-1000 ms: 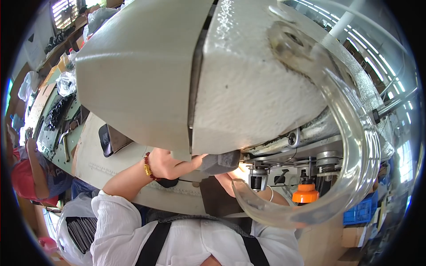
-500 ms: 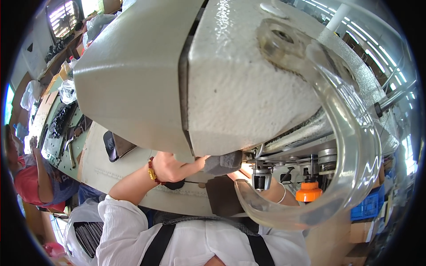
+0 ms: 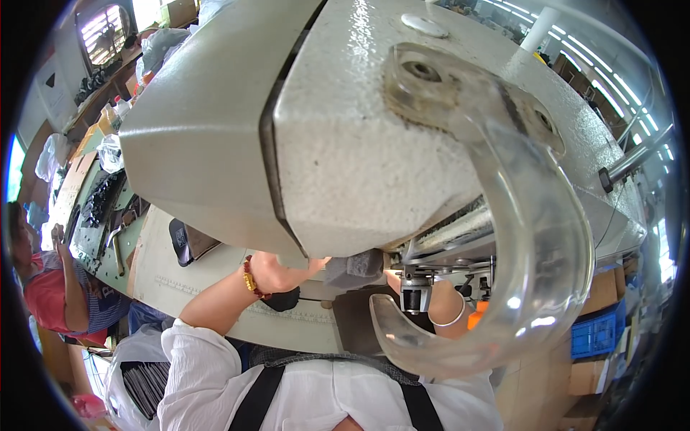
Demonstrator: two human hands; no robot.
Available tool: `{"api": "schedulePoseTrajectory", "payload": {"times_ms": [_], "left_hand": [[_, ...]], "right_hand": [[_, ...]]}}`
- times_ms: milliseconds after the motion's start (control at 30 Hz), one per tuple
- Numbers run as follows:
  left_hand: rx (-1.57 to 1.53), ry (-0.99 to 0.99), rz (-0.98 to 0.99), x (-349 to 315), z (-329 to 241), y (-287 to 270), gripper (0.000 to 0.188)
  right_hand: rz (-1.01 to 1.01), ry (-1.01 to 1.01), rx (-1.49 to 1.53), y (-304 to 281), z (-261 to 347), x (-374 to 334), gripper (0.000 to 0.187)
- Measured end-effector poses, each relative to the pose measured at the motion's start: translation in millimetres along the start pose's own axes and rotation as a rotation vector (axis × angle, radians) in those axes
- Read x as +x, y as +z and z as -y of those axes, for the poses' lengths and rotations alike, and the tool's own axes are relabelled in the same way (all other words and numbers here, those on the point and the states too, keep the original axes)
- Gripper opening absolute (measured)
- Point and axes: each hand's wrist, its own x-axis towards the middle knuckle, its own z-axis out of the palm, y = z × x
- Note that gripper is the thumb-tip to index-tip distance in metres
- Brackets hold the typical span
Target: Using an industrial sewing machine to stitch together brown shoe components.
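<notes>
My left hand [image 3: 277, 273], with red and gold beads at the wrist, lies under the pale sewing machine head [image 3: 381, 144]. Its thumb points right toward a grey foam block [image 3: 354, 268]; the machine hides the other fingers. My right hand [image 3: 443, 303], marked by a white bangle, is mostly behind the metal needle and presser part [image 3: 416, 291]; its grip cannot be made out. A flat dark brown piece [image 3: 356, 316] lies on the work surface between my hands, below the foam. A dark rounded thing [image 3: 282, 299] sits below my left wrist.
A curved clear guard [image 3: 532, 237] juts from the machine on the right. A black and brown folded item [image 3: 190, 243] lies on the pale table [image 3: 162, 269]. To the left, a person in red [image 3: 61, 302] sits by a green bench. A blue crate [image 3: 598, 334] stands right.
My view has shifted, so the machine head and clear guard appear farther left, and the guard covers more of the orange knob. Both hands stay close to where they were.
</notes>
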Motion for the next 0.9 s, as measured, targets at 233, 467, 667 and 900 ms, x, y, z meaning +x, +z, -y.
{"api": "schedulePoseTrajectory", "payload": {"times_ms": [233, 467, 667, 900], "left_hand": [[0.17, 0.155, -0.11, -14.8, 14.4, 20.2, 0.033], [0.32, 0.418, -0.157, 8.4, 1.7, 7.1, 0.012], [-0.004, 0.03, -0.273, 26.1, 2.8, 0.4, 0.017], [-1.099, -1.002, 0.094, 79.8, 39.4, 21.7, 0.028]], "right_hand": [[0.016, 0.005, -0.005, 4.5, 4.5, -5.4, 0.025], [0.094, 0.011, -0.075, 21.5, 28.5, -28.8, 0.027], [0.098, 0.428, 0.557, -32.9, -8.8, -10.3, 0.015], [0.323, 0.186, 1.375, -96.1, -49.0, 29.0, 0.039]]}}
